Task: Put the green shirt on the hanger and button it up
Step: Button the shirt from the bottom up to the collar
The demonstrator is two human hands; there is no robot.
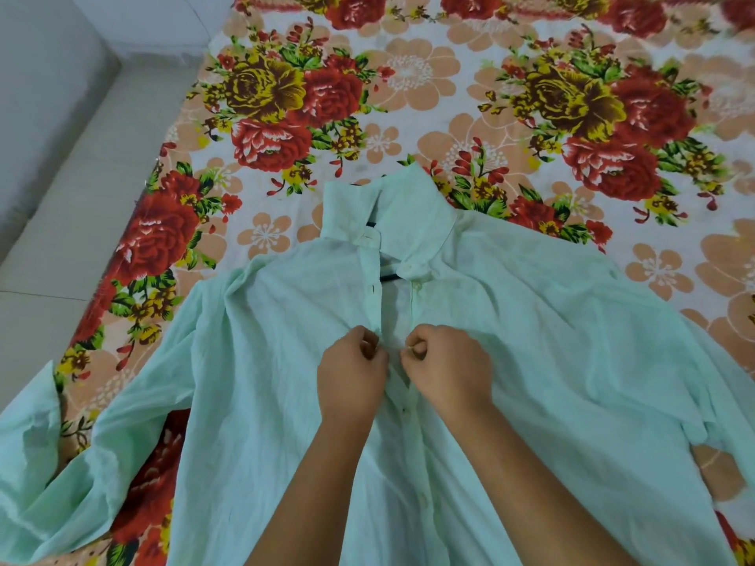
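The pale green shirt (531, 320) lies face up on the bed, collar pointing away from me and sleeves spread to both sides. A dark hanger (388, 276) shows inside the open neck, mostly hidden by the cloth. My left hand (353, 371) pinches the left front edge at mid-chest. Right beside it, my right hand (449, 365) pinches the opposite edge, where a small button shows. The two edges meet between my hands. Above my hands, the front edges lie apart near the collar.
A bedsheet (408, 96) with large red and yellow flowers covers the bed under the shirt. Pale floor tiles (61, 198) run along the bed's left edge. The left sleeve (53, 463) reaches that edge.
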